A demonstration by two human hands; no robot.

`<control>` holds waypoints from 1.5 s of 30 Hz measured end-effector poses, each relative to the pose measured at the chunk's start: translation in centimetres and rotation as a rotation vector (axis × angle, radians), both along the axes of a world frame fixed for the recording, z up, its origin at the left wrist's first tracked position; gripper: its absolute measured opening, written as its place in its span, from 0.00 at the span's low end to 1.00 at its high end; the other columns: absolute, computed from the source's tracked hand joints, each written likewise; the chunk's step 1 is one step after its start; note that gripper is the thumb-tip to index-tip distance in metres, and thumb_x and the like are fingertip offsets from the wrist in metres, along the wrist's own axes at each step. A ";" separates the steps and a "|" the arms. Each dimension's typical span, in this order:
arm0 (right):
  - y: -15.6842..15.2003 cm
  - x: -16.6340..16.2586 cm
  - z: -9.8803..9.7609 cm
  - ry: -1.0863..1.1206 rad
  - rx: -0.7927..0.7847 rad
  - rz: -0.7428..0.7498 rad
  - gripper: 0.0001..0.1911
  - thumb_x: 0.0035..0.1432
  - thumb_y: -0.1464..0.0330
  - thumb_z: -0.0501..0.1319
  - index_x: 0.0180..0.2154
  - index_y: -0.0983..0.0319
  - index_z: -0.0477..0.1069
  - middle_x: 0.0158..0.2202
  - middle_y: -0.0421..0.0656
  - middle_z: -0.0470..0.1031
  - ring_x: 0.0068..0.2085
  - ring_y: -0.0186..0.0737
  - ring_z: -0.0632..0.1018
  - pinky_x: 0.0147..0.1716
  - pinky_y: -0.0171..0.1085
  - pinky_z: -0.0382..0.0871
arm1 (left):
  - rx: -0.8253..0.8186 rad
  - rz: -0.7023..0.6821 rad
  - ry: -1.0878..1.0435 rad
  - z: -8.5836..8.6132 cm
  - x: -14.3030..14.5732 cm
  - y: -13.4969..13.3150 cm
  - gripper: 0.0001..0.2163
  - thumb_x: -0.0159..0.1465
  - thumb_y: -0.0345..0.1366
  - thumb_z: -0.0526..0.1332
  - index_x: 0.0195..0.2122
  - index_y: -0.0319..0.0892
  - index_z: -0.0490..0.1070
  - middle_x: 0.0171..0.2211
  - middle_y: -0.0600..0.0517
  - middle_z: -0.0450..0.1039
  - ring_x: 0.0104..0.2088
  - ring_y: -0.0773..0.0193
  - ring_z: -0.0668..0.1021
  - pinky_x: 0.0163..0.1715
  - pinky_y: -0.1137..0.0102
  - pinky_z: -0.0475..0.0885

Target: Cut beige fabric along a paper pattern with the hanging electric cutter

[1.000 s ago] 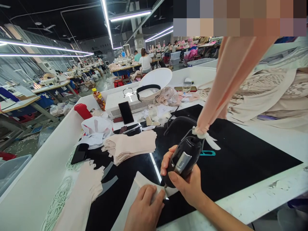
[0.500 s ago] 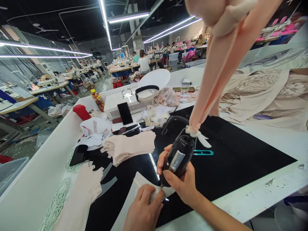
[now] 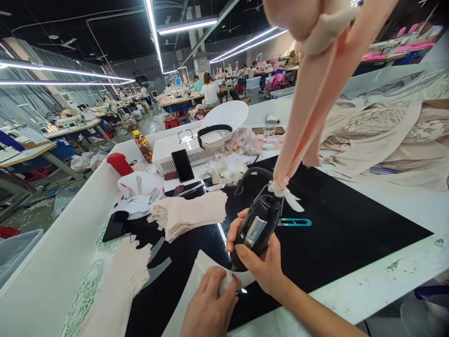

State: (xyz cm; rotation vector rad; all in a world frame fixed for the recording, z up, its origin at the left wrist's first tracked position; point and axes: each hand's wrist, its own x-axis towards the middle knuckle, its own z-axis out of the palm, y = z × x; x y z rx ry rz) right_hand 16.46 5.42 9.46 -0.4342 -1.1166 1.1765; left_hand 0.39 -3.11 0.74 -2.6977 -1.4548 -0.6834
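Note:
My right hand (image 3: 261, 262) is wrapped round a black hand-held power tool (image 3: 255, 229) with a silver switch, held tilted, its lower end just above a pale fabric piece (image 3: 189, 290). A peach fabric strip (image 3: 301, 117), knotted with a white tie, runs up from the tool's top. My left hand (image 3: 212, 299) is closed on the pale fabric piece, fingers curled down on it beside the tool's end. Something whitish shows between its fingers; I cannot make out what. Behind the tool lies a teal thread snipper (image 3: 296, 222) on the black board (image 3: 343, 229).
Stacked beige fabric pieces (image 3: 192, 213) lie ahead of my hands, more cut pieces (image 3: 115, 285) to the left. A phone (image 3: 182, 165) leans on a white box (image 3: 164, 152). A plastic bag (image 3: 140, 187) is at back left, heaped lace fabric (image 3: 393, 131) at right. People sit at sewing tables beyond.
The tool and my right hand have shifted slightly left, and the peach strip has swung left with them. My left hand stays almost where it was on the fabric.

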 end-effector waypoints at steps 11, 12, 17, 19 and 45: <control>-0.1 -0.6 0.0 -0.016 -0.055 0.021 0.09 0.64 0.65 0.71 0.42 0.55 0.72 0.33 0.38 0.76 0.27 0.32 0.74 0.27 0.32 0.73 | 0.000 0.103 -0.010 -0.5 0.0 -0.5 0.25 0.67 0.23 0.64 0.62 0.52 0.72 0.58 0.42 0.62 0.61 0.43 0.71 0.58 0.45 0.79; 0.0 -0.6 0.0 -0.010 -0.055 0.022 0.10 0.64 0.67 0.72 0.42 0.55 0.72 0.33 0.37 0.76 0.26 0.32 0.74 0.27 0.32 0.73 | -0.004 0.109 -0.015 -0.4 0.0 -0.6 0.26 0.66 0.22 0.64 0.62 0.53 0.73 0.58 0.42 0.62 0.61 0.43 0.71 0.58 0.44 0.78; 0.2 -0.9 -0.1 0.008 -0.036 -0.006 0.12 0.63 0.62 0.73 0.41 0.55 0.72 0.33 0.37 0.76 0.27 0.32 0.74 0.29 0.33 0.74 | -0.021 0.127 -0.035 0.1 0.2 -0.7 0.27 0.64 0.22 0.64 0.62 0.54 0.74 0.57 0.42 0.62 0.61 0.43 0.70 0.59 0.44 0.78; 0.3 -1.0 -0.2 0.007 -0.032 -0.012 0.14 0.63 0.58 0.73 0.42 0.55 0.72 0.33 0.38 0.76 0.28 0.33 0.75 0.30 0.34 0.75 | -0.012 0.142 -0.036 0.3 0.3 -0.7 0.26 0.65 0.23 0.64 0.60 0.54 0.75 0.57 0.43 0.64 0.61 0.44 0.70 0.60 0.45 0.77; 0.6 -2.3 -0.6 -0.028 -0.050 -0.004 0.16 0.61 0.62 0.73 0.44 0.56 0.69 0.33 0.38 0.76 0.29 0.35 0.77 0.32 0.36 0.76 | -0.054 0.107 -0.033 0.1 -0.1 -0.5 0.24 0.67 0.24 0.62 0.61 0.54 0.73 0.57 0.43 0.64 0.59 0.45 0.72 0.58 0.47 0.79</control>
